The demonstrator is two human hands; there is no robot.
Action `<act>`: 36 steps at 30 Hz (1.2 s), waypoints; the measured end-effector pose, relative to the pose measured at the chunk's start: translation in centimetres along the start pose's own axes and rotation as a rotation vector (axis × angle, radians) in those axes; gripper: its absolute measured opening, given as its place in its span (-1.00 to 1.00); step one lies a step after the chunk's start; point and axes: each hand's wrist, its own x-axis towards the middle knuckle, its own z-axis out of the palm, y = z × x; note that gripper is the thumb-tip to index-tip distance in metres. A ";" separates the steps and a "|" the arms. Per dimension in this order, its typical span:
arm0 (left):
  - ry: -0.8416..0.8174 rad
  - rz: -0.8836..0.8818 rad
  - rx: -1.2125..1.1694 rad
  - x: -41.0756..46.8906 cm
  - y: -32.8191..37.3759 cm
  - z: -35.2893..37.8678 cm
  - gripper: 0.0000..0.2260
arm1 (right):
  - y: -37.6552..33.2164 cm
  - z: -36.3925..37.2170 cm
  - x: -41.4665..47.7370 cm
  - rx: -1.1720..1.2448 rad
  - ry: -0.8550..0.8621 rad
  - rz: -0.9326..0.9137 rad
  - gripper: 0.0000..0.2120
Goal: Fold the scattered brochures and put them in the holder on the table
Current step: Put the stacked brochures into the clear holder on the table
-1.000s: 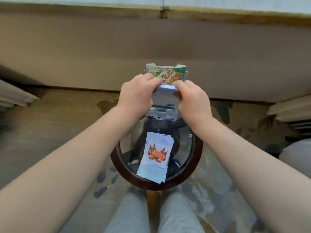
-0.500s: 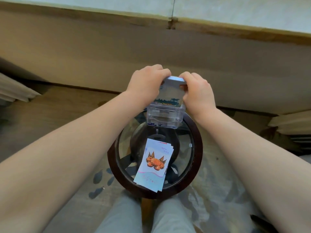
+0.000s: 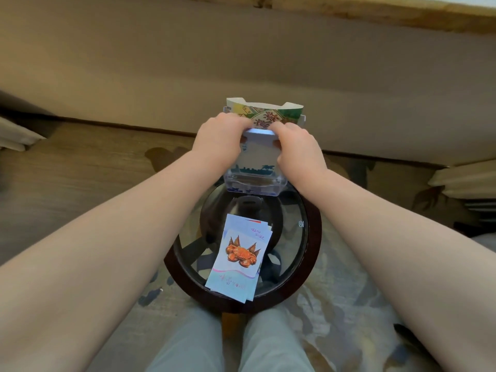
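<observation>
A clear plastic holder [image 3: 255, 182] stands at the far edge of the small round glass table [image 3: 314, 237]. A pale blue folded brochure [image 3: 257, 154] stands upright in its front pocket. My left hand [image 3: 218, 142] and my right hand [image 3: 299, 145] each pinch a top corner of that brochure. Behind it a green and yellow brochure [image 3: 265, 114] sticks up out of the holder. On the near part of the table lies a stack of pale blue brochures [image 3: 239, 260], the top one showing an orange crab.
The table has a dark wooden rim and a glass top, with its base visible through the glass. My knees [image 3: 236, 342] are just under its near edge. A tan wall panel [image 3: 241, 63] runs behind it. Patterned carpet lies around.
Half a second ago my hands covered the holder's top and the green brochure was hidden; now it shows above them again. The crab stack has not moved.
</observation>
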 end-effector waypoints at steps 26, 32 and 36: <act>0.040 0.179 0.274 -4.2 0.5 2.9 -0.30 | 0.8 1.3 -3.4 -0.089 0.107 -0.110 -0.22; 0.042 0.206 0.244 -7.8 -0.7 4.9 -0.25 | 0.6 3.9 -6.8 -0.183 0.108 -0.096 -0.15; -0.044 0.185 0.263 -9.8 -1.5 6.6 -0.24 | 1.2 6.2 -8.6 -0.210 0.071 -0.050 -0.16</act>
